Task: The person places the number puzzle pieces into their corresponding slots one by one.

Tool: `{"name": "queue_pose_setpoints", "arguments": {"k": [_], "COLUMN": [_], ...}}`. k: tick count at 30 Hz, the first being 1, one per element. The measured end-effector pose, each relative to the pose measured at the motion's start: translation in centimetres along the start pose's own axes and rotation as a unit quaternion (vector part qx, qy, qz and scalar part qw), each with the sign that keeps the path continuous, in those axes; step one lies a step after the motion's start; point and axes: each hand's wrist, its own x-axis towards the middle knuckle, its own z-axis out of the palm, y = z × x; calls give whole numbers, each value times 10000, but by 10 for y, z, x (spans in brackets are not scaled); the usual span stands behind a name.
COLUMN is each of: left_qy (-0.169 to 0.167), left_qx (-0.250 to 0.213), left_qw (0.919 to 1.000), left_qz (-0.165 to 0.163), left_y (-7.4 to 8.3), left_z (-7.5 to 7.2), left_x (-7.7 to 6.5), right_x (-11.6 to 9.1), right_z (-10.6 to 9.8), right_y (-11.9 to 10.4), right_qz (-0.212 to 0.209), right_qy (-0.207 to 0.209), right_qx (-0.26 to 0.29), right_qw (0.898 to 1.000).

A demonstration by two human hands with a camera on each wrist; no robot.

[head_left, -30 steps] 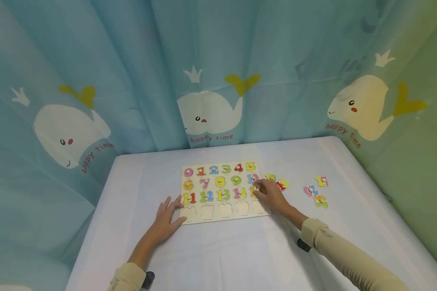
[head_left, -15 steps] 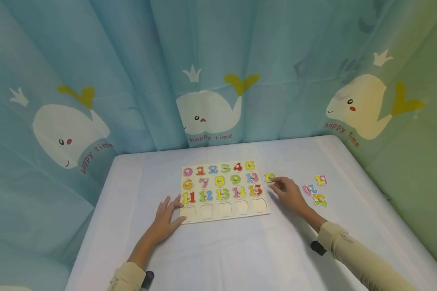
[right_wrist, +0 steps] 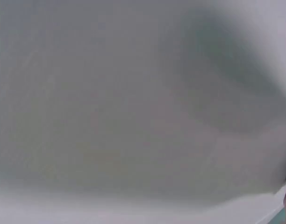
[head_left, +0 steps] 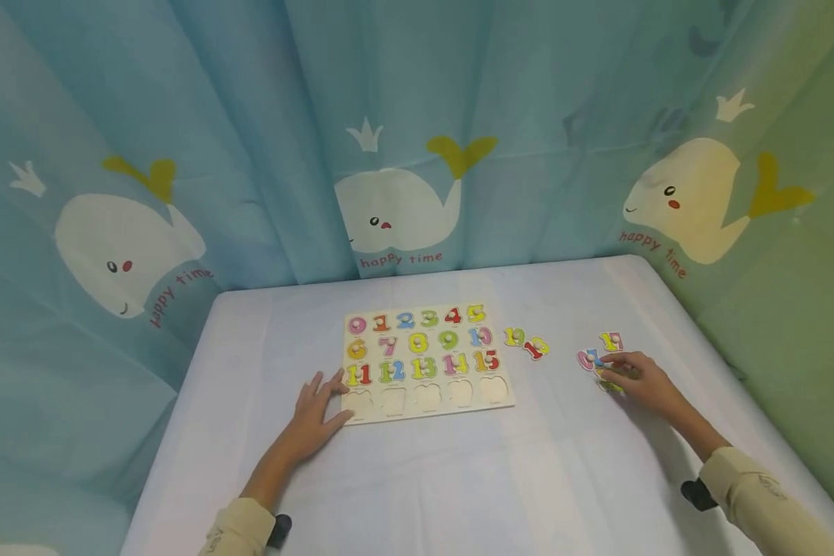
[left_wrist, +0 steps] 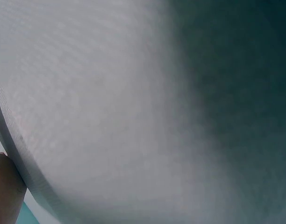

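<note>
A pale wooden number puzzle board (head_left: 427,398) lies on the table in the head view. Pieces 0 to 15 sit in its upper rows; the bottom row shows bare recesses. My left hand (head_left: 313,421) rests with spread fingers at the board's left edge. Out to the right, my right hand (head_left: 642,382) reaches over loose number pieces, thumb and forefinger apart. Just left of its fingertips is the pink-and-blue 20 piece (head_left: 587,358). A yellow-green piece (head_left: 610,386) is partly hidden under the hand. Beyond it lies the 17 piece (head_left: 611,341).
Between board and right hand lie the green-yellow 19 piece (head_left: 514,337) and the red-yellow 18 piece (head_left: 537,348). A white cloth covers the table (head_left: 424,486). Blue curtains (head_left: 264,154) with whales hang behind. Both wrist views show mostly blurred pale surface.
My right hand has left the 15 piece, which now sits in the board, passed over the 18 and 19 pieces, and moved right to the farther group. The left hand stays put.
</note>
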Motion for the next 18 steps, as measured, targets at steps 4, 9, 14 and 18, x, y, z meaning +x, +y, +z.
{"name": "queue_pose_setpoints", "arguments": {"k": [4,9,14,18], "left_qy": [37,2,43,14], "left_qx": [2,47,52,44], "left_qw": [10000,10000,10000,10000], "left_qz": [19,-1,-30,-34], "left_y": [0,-2,-3,-4], "left_z": [0,3,3,3], "left_x": [-1,0,1,1], "right_x": [-5,-6,-7,-6], "right_z": [-8,-12,-11,-8], "right_y": [10,13,14,15], "right_qz": [8,-61,60,204], "right_qy": [-328,-395,-437,-400], "right_qx": [-101,-209,-235,-197], "right_qw": [9994,9990,9988,9988]}}
